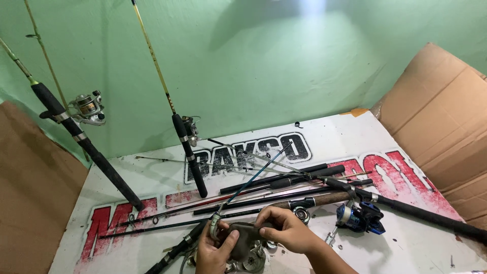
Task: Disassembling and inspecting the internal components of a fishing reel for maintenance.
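- Dark grey-brown cloth (247,234): held between both hands above the near edge of the white printed board (406,238), just left of its middle. Looks soft and limp; it folds over the fingers.
- Left hand (213,249): fingers curled, thumb pressed on the cloth's left end; also touching a pale metal ring (215,226) at the base of a thin blue rod piece (253,177).
- Right hand (285,229): thumb and fingers pinching the cloth's right end, closed on it.
- Handling judgement: cloth is light and pliable, nothing fragile, grips anywhere; bunching it gives a firmer hold. The blue rod piece is thin and likely whippy, better taken at the ring end than along the shaft.
- Under the hands: silvery reel parts (253,261), partly hidden; exact kind unclear.
- Just right of the hands: a blue and black spinning reel (361,217) lying on the board, attached to a long black rod (431,215) running to the right edge.
- Middle of the board: a bundle of dark rod sections (284,187), laid roughly parallel.
- Far edge: two rods lean on the green wall (304,76), a black-handled one with a silver reel (87,106) at the far left corner, a yellow-shafted one (188,147) nearer the middle.
- Cardboard sheets (441,111) stand at both side edges.
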